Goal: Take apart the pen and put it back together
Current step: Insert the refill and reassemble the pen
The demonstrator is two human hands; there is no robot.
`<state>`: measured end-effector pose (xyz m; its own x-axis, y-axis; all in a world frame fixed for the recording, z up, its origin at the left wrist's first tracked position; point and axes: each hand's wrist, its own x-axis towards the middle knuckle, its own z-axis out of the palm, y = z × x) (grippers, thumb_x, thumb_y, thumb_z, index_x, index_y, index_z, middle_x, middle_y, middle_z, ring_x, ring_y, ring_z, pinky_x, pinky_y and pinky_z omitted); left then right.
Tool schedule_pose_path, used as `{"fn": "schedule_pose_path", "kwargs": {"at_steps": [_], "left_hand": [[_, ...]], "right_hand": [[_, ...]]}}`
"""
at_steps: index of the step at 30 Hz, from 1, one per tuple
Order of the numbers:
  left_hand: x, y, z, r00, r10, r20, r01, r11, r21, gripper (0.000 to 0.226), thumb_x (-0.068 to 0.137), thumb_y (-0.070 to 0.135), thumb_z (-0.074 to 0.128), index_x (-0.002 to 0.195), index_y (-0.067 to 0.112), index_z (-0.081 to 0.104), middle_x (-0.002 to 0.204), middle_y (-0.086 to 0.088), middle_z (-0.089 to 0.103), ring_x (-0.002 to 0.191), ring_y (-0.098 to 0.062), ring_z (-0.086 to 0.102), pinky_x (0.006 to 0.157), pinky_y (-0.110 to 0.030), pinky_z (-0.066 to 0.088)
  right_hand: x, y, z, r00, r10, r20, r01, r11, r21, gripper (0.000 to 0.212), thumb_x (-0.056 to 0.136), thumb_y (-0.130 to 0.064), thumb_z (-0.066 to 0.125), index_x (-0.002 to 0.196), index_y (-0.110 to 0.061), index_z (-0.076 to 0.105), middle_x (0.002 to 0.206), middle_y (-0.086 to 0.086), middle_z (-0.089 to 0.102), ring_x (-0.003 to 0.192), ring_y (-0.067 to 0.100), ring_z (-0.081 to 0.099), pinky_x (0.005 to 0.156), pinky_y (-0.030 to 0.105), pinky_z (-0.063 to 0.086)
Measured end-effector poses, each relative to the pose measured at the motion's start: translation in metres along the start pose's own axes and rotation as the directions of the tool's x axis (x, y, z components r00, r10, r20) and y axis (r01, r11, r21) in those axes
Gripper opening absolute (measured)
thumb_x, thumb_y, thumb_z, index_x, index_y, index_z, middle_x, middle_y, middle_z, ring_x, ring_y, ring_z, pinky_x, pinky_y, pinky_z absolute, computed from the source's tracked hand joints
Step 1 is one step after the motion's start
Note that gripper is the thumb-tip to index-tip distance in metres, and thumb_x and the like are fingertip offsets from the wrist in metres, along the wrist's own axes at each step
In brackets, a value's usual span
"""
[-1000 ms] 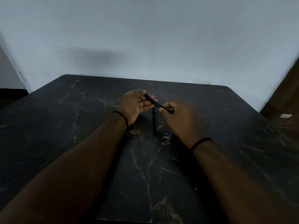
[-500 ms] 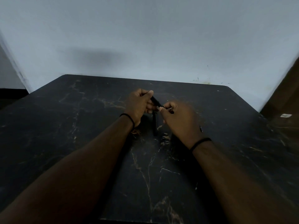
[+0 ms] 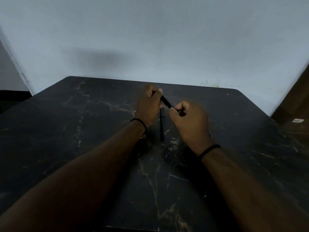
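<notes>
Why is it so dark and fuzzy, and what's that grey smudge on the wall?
Head view: dim light makes the black pen part between the left hand and right hand hard to see; the right hand is motion-blurred; the smudge is a soft shadow on the wall; the wide lens bends the table edges.

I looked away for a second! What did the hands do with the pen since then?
The left hand was open with the black pen piece lying across its fingers; it has curled shut round that piece's far end. The right hand kept pinching the near end. The other dark piece stayed on the table between the hands.
</notes>
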<state>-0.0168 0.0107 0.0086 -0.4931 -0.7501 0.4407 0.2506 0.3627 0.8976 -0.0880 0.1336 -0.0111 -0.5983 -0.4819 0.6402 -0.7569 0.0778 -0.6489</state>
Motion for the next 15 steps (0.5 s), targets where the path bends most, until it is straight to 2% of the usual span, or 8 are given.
{"fn": "schedule_pose_path", "kwargs": {"at_steps": [4, 6, 8, 11, 13, 15], "left_hand": [[-0.001, 0.001, -0.002, 1.000, -0.001, 0.030, 0.002, 1.000, -0.001, 0.018, 0.101, 0.014, 0.046, 0.087, 0.003, 0.049, 0.055, -0.006, 0.048, 0.039, -0.004, 0.042, 0.043, -0.017, 0.035], [0.000, 0.003, -0.004, 1.000, -0.004, 0.026, 0.005, 0.999, -0.052, 0.027, 0.104, 0.019, 0.041, 0.094, -0.003, 0.054, 0.056, -0.008, 0.051, 0.040, -0.008, 0.043, 0.041, -0.020, 0.036], [0.000, 0.002, -0.004, 1.000, 0.012, -0.007, -0.012, 1.000, -0.015, 0.034, 0.105, 0.024, 0.036, 0.101, -0.002, 0.057, 0.063, -0.010, 0.057, 0.047, -0.012, 0.048, 0.046, -0.026, 0.041], [0.001, -0.009, -0.006, 0.994, -0.015, -0.110, 0.051, 0.941, 0.334, 0.027, 0.101, 0.036, 0.042, 0.102, 0.012, 0.054, 0.084, -0.008, 0.062, 0.072, -0.017, 0.057, 0.069, -0.036, 0.049], [0.001, -0.017, -0.006, 0.991, -0.065, -0.113, 0.115, 0.843, 0.526, 0.027, 0.094, 0.045, 0.050, 0.098, 0.018, 0.051, 0.085, 0.000, 0.057, 0.075, -0.015, 0.054, 0.067, -0.032, 0.043], [-0.001, -0.020, -0.002, 0.996, -0.076, -0.050, 0.090, 0.730, 0.677, 0.036, 0.086, 0.055, 0.055, 0.097, 0.021, 0.051, 0.082, 0.007, 0.053, 0.071, -0.011, 0.051, 0.059, -0.027, 0.038]], "right_hand": [[-0.002, -0.001, 0.001, 1.000, -0.009, 0.009, 0.009, 1.000, 0.014, 0.026, 0.076, -0.049, 0.055, 0.068, -0.025, 0.055, 0.062, -0.011, 0.060, 0.050, 0.009, 0.053, 0.044, 0.028, 0.043], [0.000, -0.001, 0.001, 1.000, -0.002, 0.013, 0.002, 1.000, 0.015, 0.022, 0.079, -0.050, 0.054, 0.073, -0.029, 0.056, 0.064, -0.015, 0.060, 0.051, 0.005, 0.053, 0.045, 0.023, 0.038], [0.002, -0.001, 0.000, 1.000, 0.026, 0.014, -0.026, 0.999, 0.021, 0.022, 0.083, -0.051, 0.054, 0.074, -0.032, 0.058, 0.067, -0.019, 0.062, 0.054, 0.002, 0.054, 0.048, 0.019, 0.037], [0.004, -0.003, 0.000, 0.994, 0.108, -0.025, -0.105, 0.991, 0.081, 0.023, 0.087, -0.049, 0.056, 0.075, -0.030, 0.059, 0.070, -0.021, 0.062, 0.057, -0.002, 0.054, 0.052, 0.022, 0.040], [0.008, -0.003, -0.003, 0.982, 0.176, -0.065, -0.167, 0.978, 0.129, 0.021, 0.088, -0.044, 0.060, 0.070, -0.031, 0.060, 0.068, -0.025, 0.062, 0.060, -0.005, 0.055, 0.056, 0.023, 0.041], [0.013, -0.003, -0.007, 0.968, 0.231, -0.100, -0.214, 0.964, 0.159, 0.023, 0.090, -0.037, 0.064, 0.067, -0.034, 0.060, 0.064, -0.022, 0.062, 0.062, -0.006, 0.057, 0.060, 0.024, 0.044]]}}
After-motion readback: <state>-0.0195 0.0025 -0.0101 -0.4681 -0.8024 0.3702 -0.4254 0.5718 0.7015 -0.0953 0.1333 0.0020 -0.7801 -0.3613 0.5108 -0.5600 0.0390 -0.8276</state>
